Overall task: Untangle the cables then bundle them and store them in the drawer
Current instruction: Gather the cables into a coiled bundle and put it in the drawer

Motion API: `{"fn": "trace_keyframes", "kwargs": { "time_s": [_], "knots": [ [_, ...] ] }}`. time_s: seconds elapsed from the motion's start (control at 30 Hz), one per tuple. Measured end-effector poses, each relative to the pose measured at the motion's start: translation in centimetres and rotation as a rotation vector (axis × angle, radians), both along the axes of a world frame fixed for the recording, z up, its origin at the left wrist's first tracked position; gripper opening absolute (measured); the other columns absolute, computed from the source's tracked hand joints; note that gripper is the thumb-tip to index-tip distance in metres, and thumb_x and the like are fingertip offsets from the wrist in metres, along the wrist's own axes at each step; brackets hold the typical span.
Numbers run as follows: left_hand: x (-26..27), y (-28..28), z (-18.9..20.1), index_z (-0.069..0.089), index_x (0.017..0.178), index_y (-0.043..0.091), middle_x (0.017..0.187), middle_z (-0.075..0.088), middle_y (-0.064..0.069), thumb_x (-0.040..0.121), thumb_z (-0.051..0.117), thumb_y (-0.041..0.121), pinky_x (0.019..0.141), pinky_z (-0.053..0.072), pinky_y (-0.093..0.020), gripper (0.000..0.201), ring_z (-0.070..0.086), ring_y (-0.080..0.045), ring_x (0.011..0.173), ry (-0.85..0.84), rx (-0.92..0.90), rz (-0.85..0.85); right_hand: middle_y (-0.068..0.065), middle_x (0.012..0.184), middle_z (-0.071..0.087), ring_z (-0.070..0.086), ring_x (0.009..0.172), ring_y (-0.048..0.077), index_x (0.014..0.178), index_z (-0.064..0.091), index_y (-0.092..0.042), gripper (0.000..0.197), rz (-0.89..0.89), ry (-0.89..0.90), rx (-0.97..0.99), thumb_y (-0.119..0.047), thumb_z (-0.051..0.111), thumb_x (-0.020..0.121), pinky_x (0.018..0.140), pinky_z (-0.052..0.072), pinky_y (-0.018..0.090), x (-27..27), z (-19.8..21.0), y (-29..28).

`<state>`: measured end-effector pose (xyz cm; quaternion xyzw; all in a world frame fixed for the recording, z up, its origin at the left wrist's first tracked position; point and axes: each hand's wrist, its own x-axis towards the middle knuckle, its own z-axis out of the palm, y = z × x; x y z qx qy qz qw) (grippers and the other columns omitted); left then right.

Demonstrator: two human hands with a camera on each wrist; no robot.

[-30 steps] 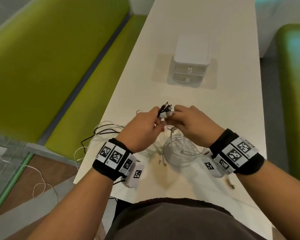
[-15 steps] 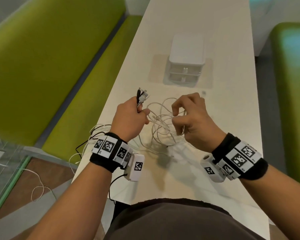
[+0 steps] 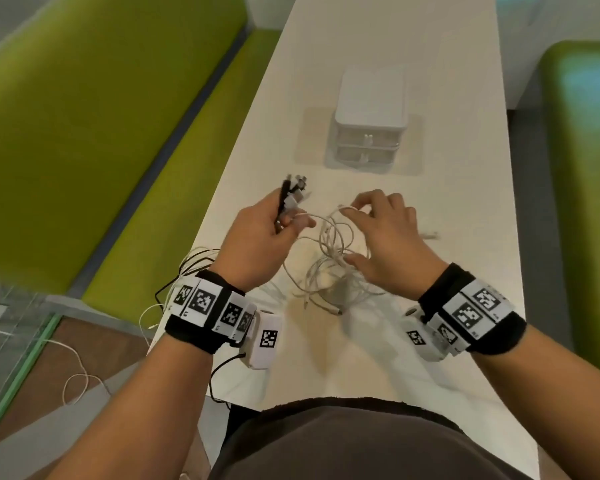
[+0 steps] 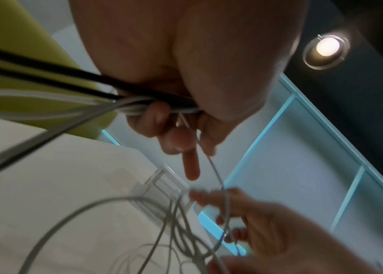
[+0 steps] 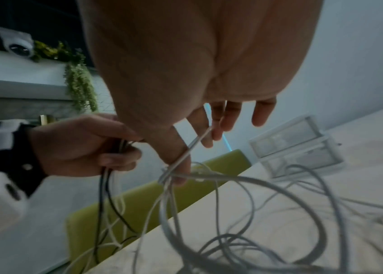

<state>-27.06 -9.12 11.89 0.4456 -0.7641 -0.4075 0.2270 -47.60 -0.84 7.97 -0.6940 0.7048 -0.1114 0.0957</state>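
Since the earlier frame, both hands had separated slightly. Left hand (image 3: 262,237) gripped the cable plug ends (image 3: 293,192). Right hand (image 3: 385,237) pinched one white cable (image 3: 331,237) of the tangle between both hands. Beyond them on the worktop (image 3: 465,202) stood the closed drawer unit (image 3: 369,123).

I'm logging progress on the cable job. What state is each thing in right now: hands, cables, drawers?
left hand: grips a bunch of black and white cable ends, held upright.
right hand: pinches one white cable strand.
white cables: still tangled in loose loops, partly lifted, partly on the table.
drawer unit: both drawers closed.
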Motion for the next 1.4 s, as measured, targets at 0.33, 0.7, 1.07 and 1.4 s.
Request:
{"fn": "trace_keyframes", "kwargs": {
  "time_s": [0.33, 0.7, 1.07, 1.4],
  "knots": [
    [0.8, 0.2, 1.0, 0.054, 0.077, 0.028, 0.081, 0.069, -0.018, 0.097, 0.057, -0.007, 0.043, 0.044, -0.03, 0.04, 0.067, -0.03, 0.068, 0.395, 0.142, 0.029, -0.008, 0.099, 0.06, 0.057, 0.082, 0.005, 0.1, 0.072, -0.034, 0.029, 0.057, -0.478, 0.208, -0.017, 0.061, 0.08, 0.07, 0.042, 0.021, 0.5, -1.1, 0.3],
    [2.4, -0.5, 1.9, 0.051, 0.085, 0.0, 0.099, 0.077, -0.011, 0.1, 0.058, 0.003, 0.039, 0.038, -0.024, 0.017, 0.051, -0.013, 0.039, 0.303, 0.045, 0.096, -0.003, 0.106, 0.042, 0.037, 0.1, 0.018, 0.096, 0.076, -0.029, 0.023, -0.079, -0.285, -0.324, -0.031, 0.087, 0.075, 0.088, 0.043, 0.044, -0.6, 0.2, -0.6],
    [0.8, 0.3, 1.9, 0.066, 0.093, 0.01, 0.095, 0.078, -0.003, 0.098, 0.062, 0.004, 0.042, 0.042, -0.03, 0.009, 0.05, -0.025, 0.038, 0.403, 0.001, -0.045, -0.017, 0.095, 0.064, 0.056, 0.086, 0.01, 0.109, 0.071, -0.025, 0.019, 0.086, -0.48, -0.3, -0.025, 0.076, 0.09, 0.083, 0.048, 0.035, 2.3, -0.3, -0.8],
    [3.8, -1.3, 1.2, 0.046, 0.073, 0.01, 0.084, 0.077, -0.006, 0.097, 0.059, 0.003, 0.039, 0.036, -0.025, 0.028, 0.046, -0.021, 0.038, 0.249, 0.056, 0.286, -0.01, 0.082, 0.07, 0.062, 0.065, 0.008, 0.104, 0.066, -0.026, 0.014, -0.119, -0.634, -0.069, -0.021, 0.072, 0.093, 0.064, 0.046, 0.013, 0.2, 1.1, -1.0]
  ]
}}
